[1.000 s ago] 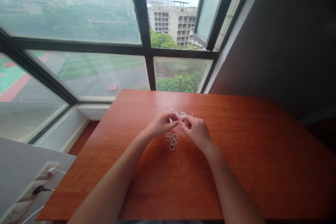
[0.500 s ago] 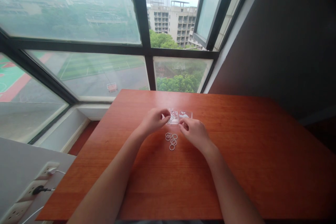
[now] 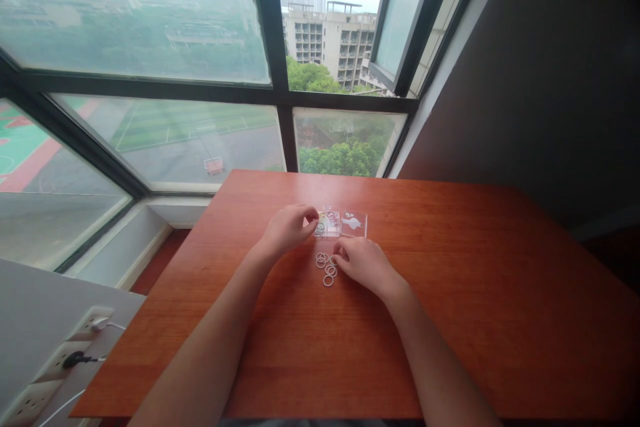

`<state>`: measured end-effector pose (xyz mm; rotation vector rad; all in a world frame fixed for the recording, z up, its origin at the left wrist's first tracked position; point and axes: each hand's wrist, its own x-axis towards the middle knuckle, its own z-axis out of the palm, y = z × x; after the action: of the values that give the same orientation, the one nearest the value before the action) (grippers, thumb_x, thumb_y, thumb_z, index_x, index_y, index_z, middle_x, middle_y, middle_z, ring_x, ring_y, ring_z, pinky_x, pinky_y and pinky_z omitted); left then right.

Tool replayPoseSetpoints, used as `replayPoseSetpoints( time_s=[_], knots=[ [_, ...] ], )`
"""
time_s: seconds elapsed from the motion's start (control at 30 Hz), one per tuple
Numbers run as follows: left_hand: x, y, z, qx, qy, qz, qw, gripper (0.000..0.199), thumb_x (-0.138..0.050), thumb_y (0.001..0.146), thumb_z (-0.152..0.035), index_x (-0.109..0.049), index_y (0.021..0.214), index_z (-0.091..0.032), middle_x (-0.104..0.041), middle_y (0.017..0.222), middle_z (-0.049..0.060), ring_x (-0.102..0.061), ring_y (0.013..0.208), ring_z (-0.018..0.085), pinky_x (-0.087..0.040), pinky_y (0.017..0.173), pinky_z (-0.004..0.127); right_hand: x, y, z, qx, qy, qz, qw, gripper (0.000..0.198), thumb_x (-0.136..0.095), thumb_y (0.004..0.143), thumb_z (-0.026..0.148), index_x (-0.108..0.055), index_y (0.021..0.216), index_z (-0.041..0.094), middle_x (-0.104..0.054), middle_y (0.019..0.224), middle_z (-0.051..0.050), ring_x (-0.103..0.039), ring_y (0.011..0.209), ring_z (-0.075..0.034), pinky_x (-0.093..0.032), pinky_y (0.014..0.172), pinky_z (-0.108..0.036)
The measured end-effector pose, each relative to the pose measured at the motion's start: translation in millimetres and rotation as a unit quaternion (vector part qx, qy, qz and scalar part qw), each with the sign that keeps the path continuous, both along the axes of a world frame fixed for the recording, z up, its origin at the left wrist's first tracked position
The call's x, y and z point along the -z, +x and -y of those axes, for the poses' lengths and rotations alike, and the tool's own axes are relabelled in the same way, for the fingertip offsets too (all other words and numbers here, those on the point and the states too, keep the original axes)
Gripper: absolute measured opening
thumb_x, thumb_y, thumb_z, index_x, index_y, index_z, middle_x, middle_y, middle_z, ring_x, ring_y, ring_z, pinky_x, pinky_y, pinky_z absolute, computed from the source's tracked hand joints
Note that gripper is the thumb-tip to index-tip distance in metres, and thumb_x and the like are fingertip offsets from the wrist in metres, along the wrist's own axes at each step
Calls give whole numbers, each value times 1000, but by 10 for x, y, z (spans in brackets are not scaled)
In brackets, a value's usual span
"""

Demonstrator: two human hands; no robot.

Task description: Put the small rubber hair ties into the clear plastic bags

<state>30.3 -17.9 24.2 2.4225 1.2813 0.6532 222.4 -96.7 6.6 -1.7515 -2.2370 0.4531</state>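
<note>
A small clear plastic box [image 3: 329, 230] lies open, its transparent lid [image 3: 354, 223] with a white print folded out to the right. Coloured rings or bands, too small to make out well, are inside. My left hand [image 3: 290, 228] is closed at the box's left edge, thumb and fingers bent together on it. Nearer to me, several pale rings [image 3: 328, 280], like small hair ties, lie in a loose cluster on the wood. My right hand [image 3: 364, 260] is closed with its fingertips at the cluster's upper right ring, partly covering it.
The reddish-brown wooden table [image 3: 480, 320] reaches up to the window frame [image 3: 220, 91]. A dark sloping wall [image 3: 540, 80] stands on the right. Sockets with a black plug [image 3: 75, 359] and white cables are on the low wall at the left.
My right hand has moved from the lid down toward me to the pale rings, uncovering the lid. My left hand has drawn back slightly left, from over the box to its edge.
</note>
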Motion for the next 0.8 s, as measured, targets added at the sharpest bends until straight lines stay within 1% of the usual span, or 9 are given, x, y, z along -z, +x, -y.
replayPoseSetpoints(
  time_s=[0.13,0.27,0.4,0.53,0.67,0.8],
  knots=[
    [4,3,2,8,-4,-2,1000,14,-55,81,-24,-69,79,-18,-69,80,3,-56,66,13,-38,58,22,-19,-9,-7,4,-17,38,999,11,-56,83,23,-66,79,23,-70,80,-2,-61,72,-16,-29,57,-25],
    [-2,9,7,9,-6,-4,1000,16,-54,81,-24,-69,80,-18,-69,81,3,-57,67,13,-38,59,21,-46,-8,-12,6,-38,65,997,13,-53,84,26,-66,82,23,-70,83,-1,-61,74,-15,-30,58,-25],
    [-11,12,11,8,-1,3,1000,16,-54,82,-24,-69,81,-18,-69,80,3,-57,66,13,-38,59,22,-65,-2,-15,16,-27,55,998,13,-54,84,27,-66,82,24,-70,84,0,-61,74,-15,-29,58,-24],
    [-26,38,28,16,-20,34,999,15,-56,82,-25,-69,81,-18,-69,78,2,-55,64,12,-38,59,21,-66,20,-34,55,10,18,998,12,-56,85,30,-66,84,24,-70,79,1,-61,71,-14,-30,58,-24],
    [-48,110,70,54,-84,79,992,18,-55,84,-28,-69,82,-16,-67,73,1,-53,62,11,-38,57,20,-39,44,-55,96,73,-38,992,12,-56,86,31,-66,87,25,-68,74,2,-60,68,-14,-32,61,-23],
    [-61,197,115,100,-138,107,980,22,-55,85,-30,-70,82,-13,-66,72,3,-54,64,11,-39,58,20,-11,52,-54,100,119,-77,985,12,-56,86,31,-66,87,24,-67,70,3,-59,64,-12,-33,61,-22]
  ],
)
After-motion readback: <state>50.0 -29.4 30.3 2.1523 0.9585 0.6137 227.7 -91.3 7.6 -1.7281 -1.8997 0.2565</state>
